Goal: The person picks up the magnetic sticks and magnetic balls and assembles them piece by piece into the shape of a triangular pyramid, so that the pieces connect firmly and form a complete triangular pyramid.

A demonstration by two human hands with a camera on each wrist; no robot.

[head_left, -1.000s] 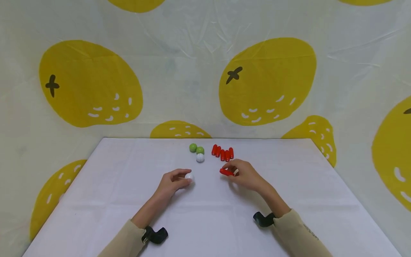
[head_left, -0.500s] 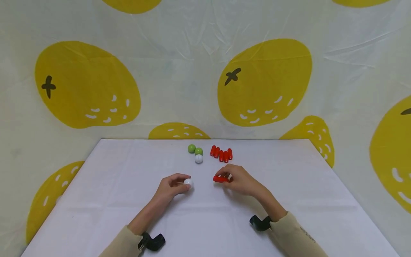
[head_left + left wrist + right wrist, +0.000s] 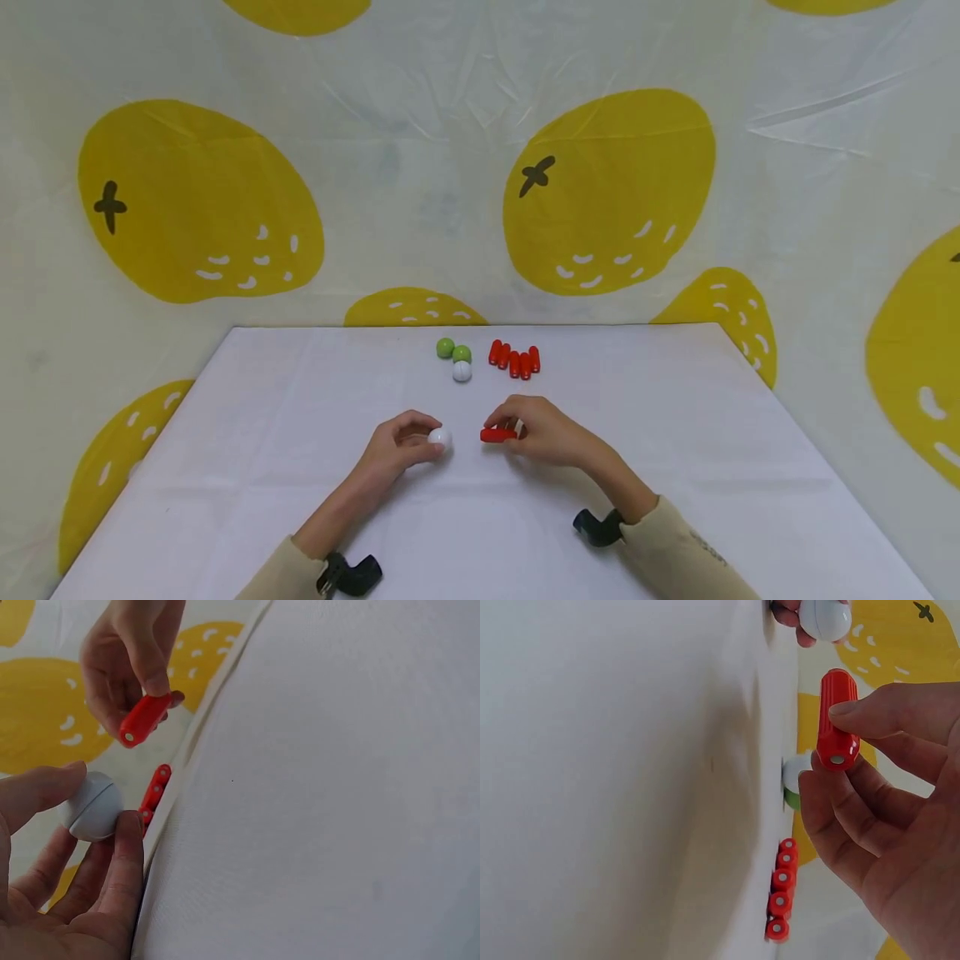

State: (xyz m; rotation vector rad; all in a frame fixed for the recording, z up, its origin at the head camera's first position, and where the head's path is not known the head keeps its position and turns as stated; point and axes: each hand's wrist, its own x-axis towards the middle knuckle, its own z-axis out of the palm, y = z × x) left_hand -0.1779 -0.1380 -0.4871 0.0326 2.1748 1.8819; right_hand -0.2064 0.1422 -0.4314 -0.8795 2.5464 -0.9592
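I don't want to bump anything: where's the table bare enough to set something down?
Bare table lies between the left hand and left edge, between the right hand and right edge, and midway between the sleeves. It's crowded at the far middle, with green balls, a white ball and red rods, and between the hands, around the held ball and held rod.

Forward and down across the table (image 3: 480, 542) from the head, close and tilted sideways from both wrists, sharing the held ball (image 3: 96, 810)
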